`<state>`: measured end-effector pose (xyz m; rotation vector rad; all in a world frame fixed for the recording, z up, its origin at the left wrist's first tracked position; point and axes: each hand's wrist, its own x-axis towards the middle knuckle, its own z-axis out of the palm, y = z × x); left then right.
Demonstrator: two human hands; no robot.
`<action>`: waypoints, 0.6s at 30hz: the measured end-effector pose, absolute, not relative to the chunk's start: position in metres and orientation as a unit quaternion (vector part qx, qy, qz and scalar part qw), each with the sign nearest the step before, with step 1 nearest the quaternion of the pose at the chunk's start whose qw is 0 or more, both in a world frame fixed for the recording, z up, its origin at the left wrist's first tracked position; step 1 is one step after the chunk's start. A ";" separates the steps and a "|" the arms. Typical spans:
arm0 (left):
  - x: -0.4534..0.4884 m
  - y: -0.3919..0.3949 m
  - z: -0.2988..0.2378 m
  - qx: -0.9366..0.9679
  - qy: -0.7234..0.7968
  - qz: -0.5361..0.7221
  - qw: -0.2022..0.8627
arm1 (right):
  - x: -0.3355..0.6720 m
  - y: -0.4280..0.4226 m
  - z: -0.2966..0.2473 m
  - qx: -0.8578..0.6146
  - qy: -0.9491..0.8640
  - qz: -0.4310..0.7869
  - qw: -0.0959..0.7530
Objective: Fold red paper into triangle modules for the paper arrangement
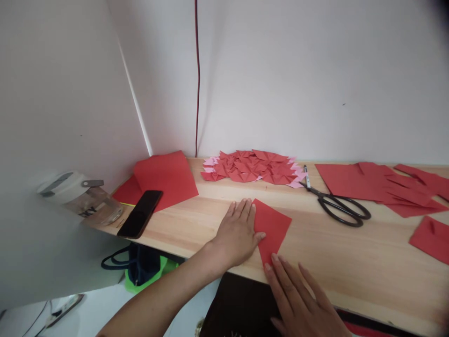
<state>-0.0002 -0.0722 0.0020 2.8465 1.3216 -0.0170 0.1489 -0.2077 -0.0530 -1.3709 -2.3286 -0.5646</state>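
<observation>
A small sheet of red paper [272, 225] lies on the wooden table in front of me. My left hand [236, 232] rests flat along its left edge, thumb spread out over the paper. At the near corner, the fingertips of my right hand [298, 292] press on the paper, the fingers stretched and somewhat apart. Behind the sheet, by the wall, sits a group of folded red and pink paper pieces [249, 167]. Black-handled scissors [343, 208] lie to the right, next to a marker pen [306, 176].
Larger red sheets [168, 180], a black phone [140, 214] and a clear bottle with white lid [80, 199] are on the left. Cut red paper [379, 185] spreads along the right, with another red piece [432, 238] nearer. A dark bag [142, 264] is below the table.
</observation>
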 end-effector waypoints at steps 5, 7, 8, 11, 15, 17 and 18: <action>0.000 -0.072 -0.003 0.904 0.428 0.005 -0.003 | 0.151 -0.208 -0.044 -0.483 -0.832 -0.199 0.185; -0.001 -0.072 -0.006 0.903 0.430 0.012 -0.004 | 0.154 -0.210 -0.038 -0.476 -0.832 -0.204 0.199; -0.002 -0.072 -0.008 0.903 0.430 0.017 -0.006 | 0.156 -0.210 -0.034 -0.467 -0.836 -0.206 0.202; -0.003 -0.072 -0.012 0.903 0.429 0.032 -0.012 | 0.160 -0.204 -0.020 -0.426 -0.863 -0.205 0.176; -0.004 -0.073 -0.015 0.904 0.423 0.048 -0.021 | 0.157 -0.177 -0.015 -0.494 -0.834 -0.179 0.168; -0.005 -0.074 -0.015 0.903 0.426 0.055 -0.024 | 0.157 -0.164 -0.021 -0.509 -0.823 -0.179 0.176; -0.005 -0.074 -0.015 0.902 0.427 0.058 -0.024 | 0.157 -0.160 -0.025 -0.509 -0.824 -0.177 0.175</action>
